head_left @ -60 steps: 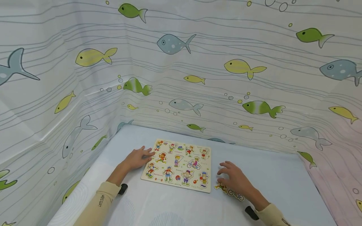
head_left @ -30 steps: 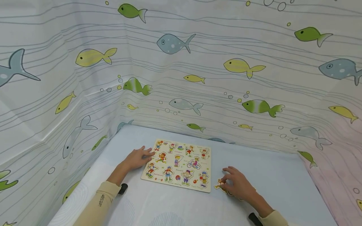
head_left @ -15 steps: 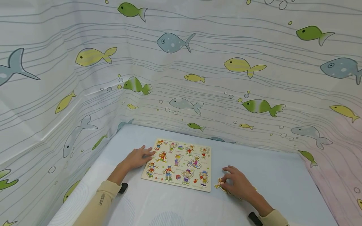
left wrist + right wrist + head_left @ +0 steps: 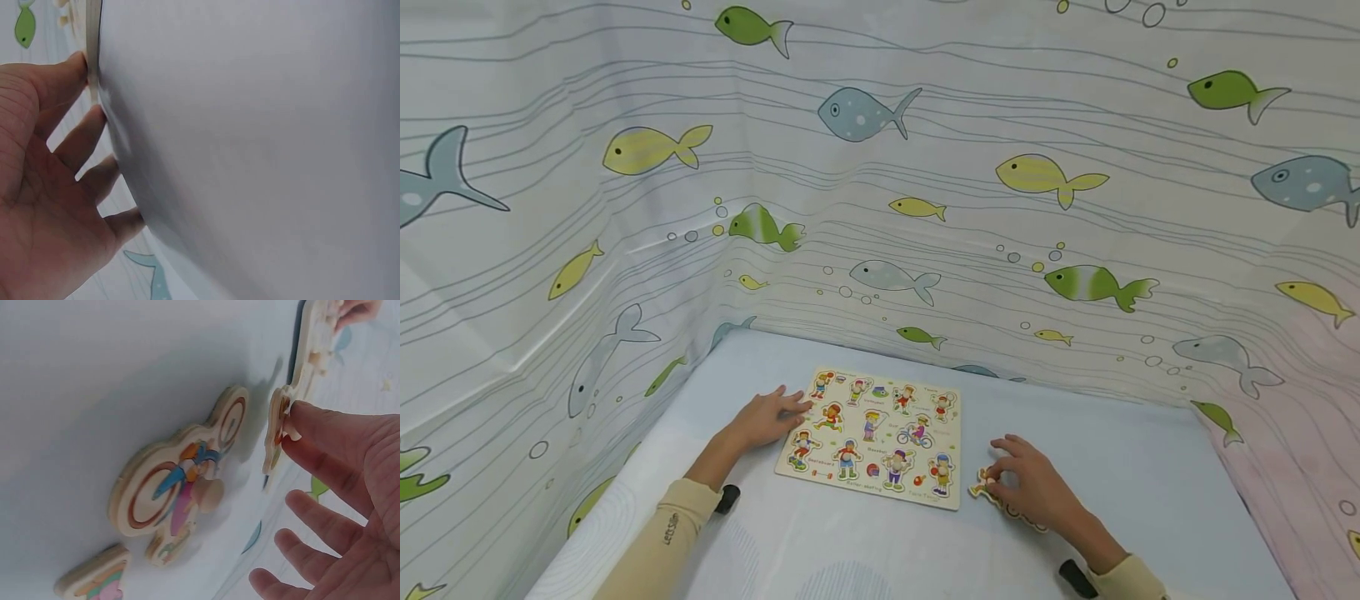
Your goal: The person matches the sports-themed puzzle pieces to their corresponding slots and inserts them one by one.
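Note:
A wooden knob puzzle board point(image 4: 850, 429) with several sports figures lies on the table. My left hand point(image 4: 767, 419) rests at its left edge, fingers spread; in the left wrist view its thumb and fingertips point(image 4: 94, 119) touch near the board's edge. My right hand point(image 4: 1033, 483) is right of the board. Its thumb and forefinger pinch the knob of a small puzzle piece point(image 4: 273, 434), whose orange figure point(image 4: 981, 483) shows beside the fingertips in the head view. The other right fingers are held apart. Behind that piece, a cyclist puzzle piece point(image 4: 181, 481) lies knob up, partly hidden by the hand in the head view.
Another puzzle piece point(image 4: 97, 578) with pink and green paint lies beyond the cyclist, at the lower left of the right wrist view. A pale cloth covers the table point(image 4: 760, 533). Fish-patterned curtains point(image 4: 820, 183) rise along the table's back and sides.
Two seconds ago my right hand was open over the loose pieces; its thumb and forefinger have since come together on the knob. My left hand has stayed at the board's edge.

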